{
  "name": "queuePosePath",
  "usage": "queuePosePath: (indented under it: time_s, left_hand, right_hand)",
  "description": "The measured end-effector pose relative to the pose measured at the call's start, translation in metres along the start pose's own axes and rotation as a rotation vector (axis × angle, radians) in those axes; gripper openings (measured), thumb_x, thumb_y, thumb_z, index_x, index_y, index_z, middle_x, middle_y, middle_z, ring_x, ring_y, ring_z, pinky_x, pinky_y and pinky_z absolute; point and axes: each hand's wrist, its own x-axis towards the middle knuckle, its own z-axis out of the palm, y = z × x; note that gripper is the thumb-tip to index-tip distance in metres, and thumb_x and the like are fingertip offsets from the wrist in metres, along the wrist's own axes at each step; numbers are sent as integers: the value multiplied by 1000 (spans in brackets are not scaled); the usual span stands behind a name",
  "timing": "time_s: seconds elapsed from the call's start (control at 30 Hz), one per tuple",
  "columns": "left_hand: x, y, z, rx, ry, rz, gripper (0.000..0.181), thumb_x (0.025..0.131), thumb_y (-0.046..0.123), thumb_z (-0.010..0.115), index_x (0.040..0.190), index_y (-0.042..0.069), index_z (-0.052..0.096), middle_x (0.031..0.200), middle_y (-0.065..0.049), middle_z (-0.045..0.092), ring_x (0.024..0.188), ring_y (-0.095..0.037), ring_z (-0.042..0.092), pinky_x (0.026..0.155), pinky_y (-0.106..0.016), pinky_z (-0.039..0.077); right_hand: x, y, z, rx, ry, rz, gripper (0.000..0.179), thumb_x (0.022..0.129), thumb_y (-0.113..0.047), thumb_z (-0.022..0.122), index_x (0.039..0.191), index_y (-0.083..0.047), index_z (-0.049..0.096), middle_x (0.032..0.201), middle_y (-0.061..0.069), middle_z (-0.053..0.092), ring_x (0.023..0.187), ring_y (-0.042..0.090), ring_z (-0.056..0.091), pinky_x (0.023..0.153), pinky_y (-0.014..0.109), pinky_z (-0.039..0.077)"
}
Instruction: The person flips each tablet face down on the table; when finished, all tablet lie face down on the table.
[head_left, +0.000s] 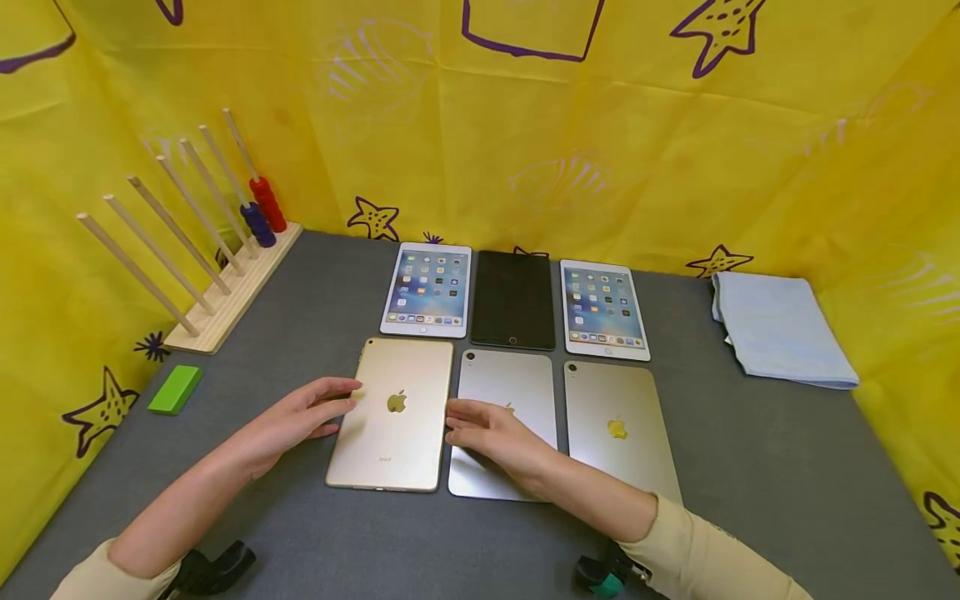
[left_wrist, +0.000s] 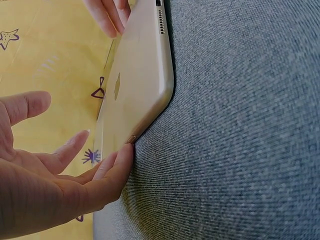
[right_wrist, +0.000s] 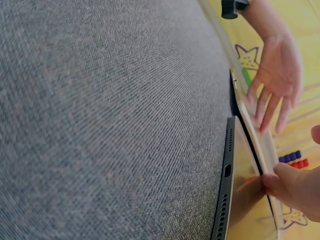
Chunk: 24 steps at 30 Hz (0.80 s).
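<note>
A gold tablet [head_left: 392, 429] lies back up on the dark table, nearest both hands. At its left edge my left hand [head_left: 296, 421] rests its fingertips; in the left wrist view they touch the edge beside the side buttons, thumb held away. My right hand [head_left: 498, 437] touches the opposite long edge with its fingers and covers part of a silver tablet [head_left: 517, 375]. Right of that lies another back-up tablet [head_left: 615, 400], its lower corner partly behind the right forearm. Behind this row are a white tablet [head_left: 427, 289] with icons displayed, a black-screened tablet [head_left: 513, 300] and a second white tablet [head_left: 604, 308].
A wooden peg rack [head_left: 240, 296] with red and blue beads stands at the left. A green block [head_left: 176, 390] lies in front of it. At the right is a folded light-blue cloth [head_left: 783, 329]. Yellow patterned fabric [head_left: 480, 142] hangs around the table.
</note>
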Motion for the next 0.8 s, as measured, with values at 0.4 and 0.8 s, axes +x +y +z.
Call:
queuePosePath:
  time_s: [0.4,0.8]
  left_hand:
    - [-1,-2,1,26,22,15,57,100,30,55,144,-1,37,150,-22,35,135,-37,36,105,-50,40]
    - [1,-7,3,96,72,63,55,100,32,56,142,0,42,143,-22,44,125,-32,47,102,-44,44]
  right_hand:
    - [-2,0,1,6,-38,-13,62,94,-7,55,147,12,28,152,26,31,141,33,30,115,42,25]
    - [-3,-2,2,-28,-26,15,65,94,-9,59,150,3,28,155,19,29,139,32,34,113,43,31]
